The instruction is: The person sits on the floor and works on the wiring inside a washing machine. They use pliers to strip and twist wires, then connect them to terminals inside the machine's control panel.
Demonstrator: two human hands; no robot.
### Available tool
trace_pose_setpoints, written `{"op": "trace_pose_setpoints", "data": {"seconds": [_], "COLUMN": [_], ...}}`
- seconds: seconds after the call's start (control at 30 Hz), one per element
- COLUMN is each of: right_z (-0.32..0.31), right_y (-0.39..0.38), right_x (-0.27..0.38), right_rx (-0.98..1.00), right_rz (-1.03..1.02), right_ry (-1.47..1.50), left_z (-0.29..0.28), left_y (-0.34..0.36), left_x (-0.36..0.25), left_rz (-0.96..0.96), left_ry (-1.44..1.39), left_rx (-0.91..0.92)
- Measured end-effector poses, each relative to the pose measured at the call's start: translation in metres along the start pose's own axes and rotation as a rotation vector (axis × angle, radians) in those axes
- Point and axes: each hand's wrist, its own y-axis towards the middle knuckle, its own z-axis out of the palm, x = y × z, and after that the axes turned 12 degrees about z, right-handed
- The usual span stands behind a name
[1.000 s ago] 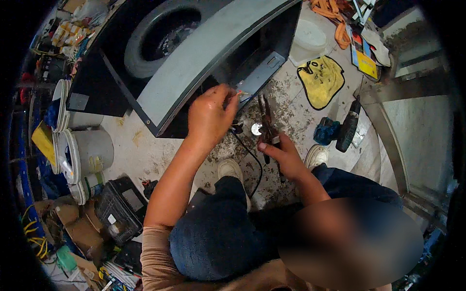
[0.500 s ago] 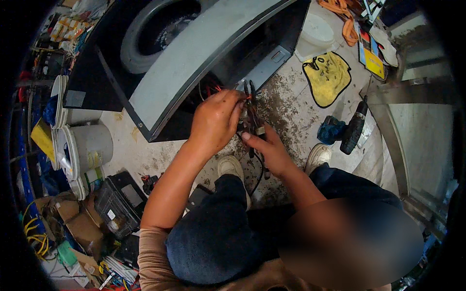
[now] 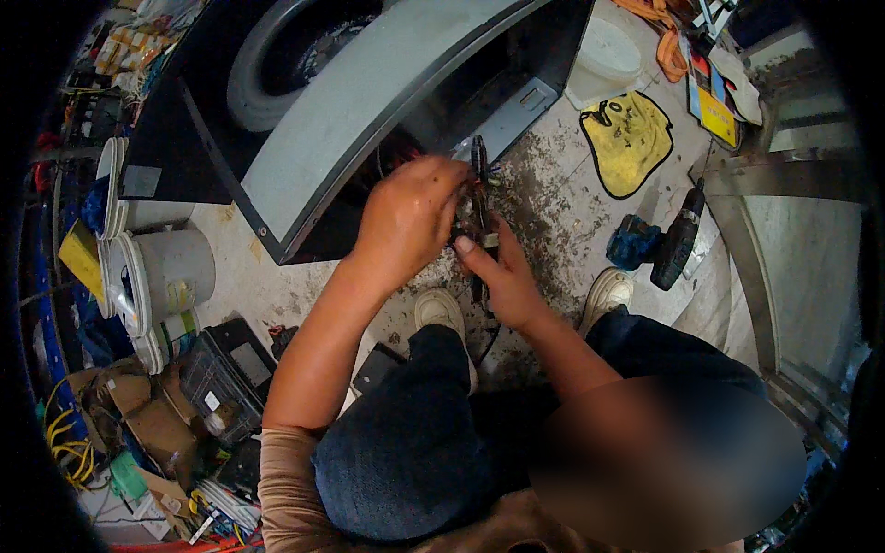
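My left hand (image 3: 411, 205) is closed in a pinch beside the open side of a large dark cabinet with a curved grey panel (image 3: 359, 106). Its fingertips meet thin wires, some red, by the upper end of a dark, long hand tool (image 3: 479, 158) that looks like pliers. Around the middle of this tool my right hand (image 3: 505, 276) is closed, with the thumb towards my left hand. The tool stands nearly upright in view. What exactly the left fingertips pinch is mostly hidden behind the knuckles. Several reddish wires (image 3: 396, 155) come out of the cabinet.
A cordless drill (image 3: 678, 241) and a yellow cloth (image 3: 629, 145) lie on the dirt-strewn floor to the right. A white bucket (image 3: 608, 60) stands behind. White buckets (image 3: 175, 269), a black tool case (image 3: 226, 382) and cardboard (image 3: 147, 415) crowd the left. My shoes flank the work.
The tool in my right hand has turned so that its two prongs now overlap. My left hand has shifted slightly, staying at the wires by the tool's upper end.
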Motion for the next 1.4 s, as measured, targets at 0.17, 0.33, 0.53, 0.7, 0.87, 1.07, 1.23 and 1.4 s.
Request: {"op": "trace_pose_setpoints", "data": {"seconds": [0.17,0.33,0.53,0.7,0.87,1.07,1.23,1.4], "right_z": [0.006,0.0,-0.008,-0.01,-0.009,-0.009,-0.008,-0.009], "right_y": [-0.009,-0.014,-0.009,-0.009,-0.009,-0.007,-0.006,-0.007], "right_x": [-0.007,-0.004,-0.007,-0.002,0.001,0.001,-0.002,0.005], "right_rx": [-0.006,-0.009,0.071,0.097,0.157,0.247,0.255,0.273], "right_rz": [0.09,0.137,0.084,0.095,0.103,0.116,0.097,0.115], "right_ry": [0.18,0.36,0.294,0.174,0.209,0.19,0.19,0.145], "left_z": [-0.002,-0.009,-0.015,-0.017,-0.015,-0.011,-0.014,-0.017], "left_y": [0.002,0.005,0.006,0.001,0.002,0.001,0.001,0.002], "left_x": [0.002,0.003,-0.002,0.0,-0.005,-0.004,-0.005,-0.005], "left_rz": [0.011,-0.093,-0.174,-0.14,-0.289,-0.317,-0.274,-0.292], "left_ry": [-0.032,0.001,-0.076,0.122,-0.065,-0.151,-0.151,-0.169], "left_rx": [0.04,0.079,-0.029,0.004,-0.109,-0.121,-0.103,-0.082]}}
